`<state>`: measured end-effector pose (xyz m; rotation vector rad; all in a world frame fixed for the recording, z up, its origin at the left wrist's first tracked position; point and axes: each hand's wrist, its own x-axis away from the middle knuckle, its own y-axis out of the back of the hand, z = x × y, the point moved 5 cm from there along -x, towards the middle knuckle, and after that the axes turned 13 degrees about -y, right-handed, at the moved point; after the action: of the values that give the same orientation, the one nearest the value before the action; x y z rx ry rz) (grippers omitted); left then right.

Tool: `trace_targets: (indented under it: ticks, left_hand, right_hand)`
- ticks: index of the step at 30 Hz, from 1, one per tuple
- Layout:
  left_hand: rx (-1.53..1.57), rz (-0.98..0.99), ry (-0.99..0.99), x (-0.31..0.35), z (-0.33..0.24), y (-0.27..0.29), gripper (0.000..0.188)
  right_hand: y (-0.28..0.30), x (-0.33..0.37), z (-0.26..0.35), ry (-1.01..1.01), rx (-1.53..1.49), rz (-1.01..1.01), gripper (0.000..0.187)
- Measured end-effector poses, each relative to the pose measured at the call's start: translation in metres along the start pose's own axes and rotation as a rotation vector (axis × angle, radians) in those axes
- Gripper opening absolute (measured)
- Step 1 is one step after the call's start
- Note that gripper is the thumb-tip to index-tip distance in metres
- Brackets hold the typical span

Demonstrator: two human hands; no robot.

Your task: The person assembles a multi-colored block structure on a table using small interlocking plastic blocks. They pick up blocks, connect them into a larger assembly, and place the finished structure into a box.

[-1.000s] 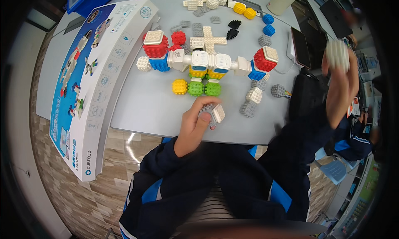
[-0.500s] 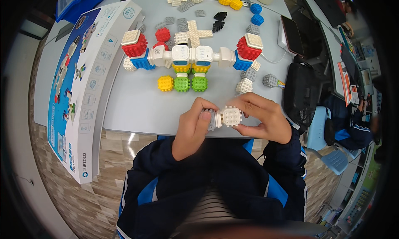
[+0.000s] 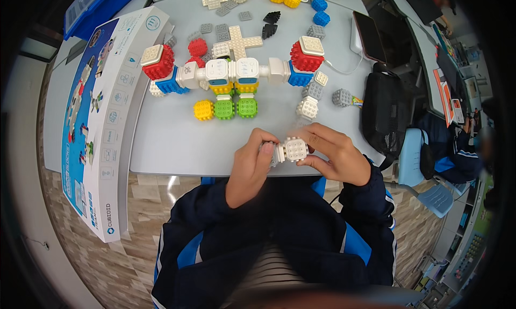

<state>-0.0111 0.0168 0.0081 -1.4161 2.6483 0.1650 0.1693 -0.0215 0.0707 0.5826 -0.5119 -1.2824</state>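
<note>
Head view: the left hand [image 3: 249, 165] has its grip closed around a gray studded block [image 3: 274, 158]; the right hand [image 3: 339, 156] pinches a white studded cube [image 3: 295, 149] just beside it, near the desk's [image 3: 177, 150] front edge. Beyond lies a multicolored block assembly [image 3: 217, 68], right of a large box [image 3: 110, 148].

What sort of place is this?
Probably a classroom or hobby workshop: studded building blocks spread over a grey table, a large box picturing block models, and at right another person in a similar dark jacket near a blue chair.
</note>
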Motion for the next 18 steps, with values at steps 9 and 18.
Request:
trace_targets:
  ticks: [9, 18]
  left_hand:
    - [0.084, 0.069, 0.028, 0.0, 0.009, -0.013, 0.025]
    - [-0.24, 0.037, -0.241, -0.024, 0.001, -0.024, 0.056]
  right_hand:
    - [-0.003, 0.016, -0.015, -0.112, -0.081, -0.066, 0.053]
    - [0.041, 0.022, -0.044, -0.224, -0.327, -0.536, 0.048]
